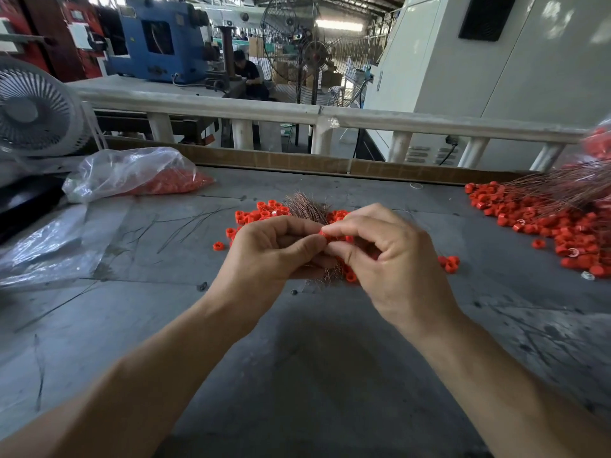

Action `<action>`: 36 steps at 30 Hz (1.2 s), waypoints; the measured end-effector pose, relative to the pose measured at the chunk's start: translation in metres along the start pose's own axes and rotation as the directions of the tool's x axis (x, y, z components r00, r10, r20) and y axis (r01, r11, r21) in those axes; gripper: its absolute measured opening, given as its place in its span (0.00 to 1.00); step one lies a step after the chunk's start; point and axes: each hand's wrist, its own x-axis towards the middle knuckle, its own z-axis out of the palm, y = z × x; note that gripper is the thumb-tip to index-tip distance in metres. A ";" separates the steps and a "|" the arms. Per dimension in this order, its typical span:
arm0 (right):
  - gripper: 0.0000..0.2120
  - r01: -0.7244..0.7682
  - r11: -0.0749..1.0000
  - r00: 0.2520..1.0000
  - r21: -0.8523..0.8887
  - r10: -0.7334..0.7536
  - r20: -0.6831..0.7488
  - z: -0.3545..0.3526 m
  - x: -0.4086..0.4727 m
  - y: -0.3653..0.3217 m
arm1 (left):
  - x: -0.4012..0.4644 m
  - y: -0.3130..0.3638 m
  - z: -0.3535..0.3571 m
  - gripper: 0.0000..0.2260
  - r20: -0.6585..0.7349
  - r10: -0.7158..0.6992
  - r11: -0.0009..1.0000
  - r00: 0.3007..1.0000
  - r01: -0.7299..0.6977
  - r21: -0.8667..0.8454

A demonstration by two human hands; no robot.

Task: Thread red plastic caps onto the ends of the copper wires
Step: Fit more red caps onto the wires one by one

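Far left of the hands I see a clear plastic bag of red caps (139,176) lying on the grey worktable (297,375), and a white desk fan (36,110) beyond it. A few loose dark wires (185,223) lie between bag and hands. My left hand (264,256) is curled round a bundle of thin copper wires (305,206), whose ends fan out above the fingers. A small scatter of loose red plastic caps (261,211) sits just behind both hands. Between the fingertips, a single red plastic cap (325,235) is pinched by my right hand (390,256), touching the left thumb. Far right: a heap of capped copper wires (562,223).
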 end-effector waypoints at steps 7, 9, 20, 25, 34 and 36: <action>0.06 0.107 0.925 0.989 -0.364 -0.137 -0.059 0.015 -0.002 -0.007 | 0.001 -0.001 -0.001 0.10 0.045 -0.141 0.975 0.989 0.146 -0.166; 0.05 0.112 0.919 0.986 -0.377 -0.150 -0.072 0.016 -0.003 -0.006 | 0.000 0.000 -0.001 0.08 0.067 -0.172 0.963 0.983 0.182 -0.199; 0.04 0.155 0.947 0.969 -0.282 -0.201 -0.141 0.014 0.000 0.000 | -0.001 0.005 -0.001 0.11 0.090 -0.227 0.954 0.970 0.240 -0.179; 0.05 0.149 0.965 0.972 -0.215 -0.182 -0.145 0.014 -0.001 0.003 | -0.001 0.006 -0.003 0.12 0.085 -0.221 0.956 0.972 0.233 -0.178; 0.04 0.180 0.952 0.962 -0.248 -0.222 -0.156 0.014 -0.002 -0.001 | -0.001 0.008 -0.003 0.10 0.084 -0.217 0.953 0.972 0.230 -0.196; 0.04 0.173 0.958 0.965 -0.229 -0.211 -0.155 0.014 -0.002 0.000 | -0.002 0.008 -0.002 0.10 0.079 -0.220 0.949 0.972 0.232 -0.212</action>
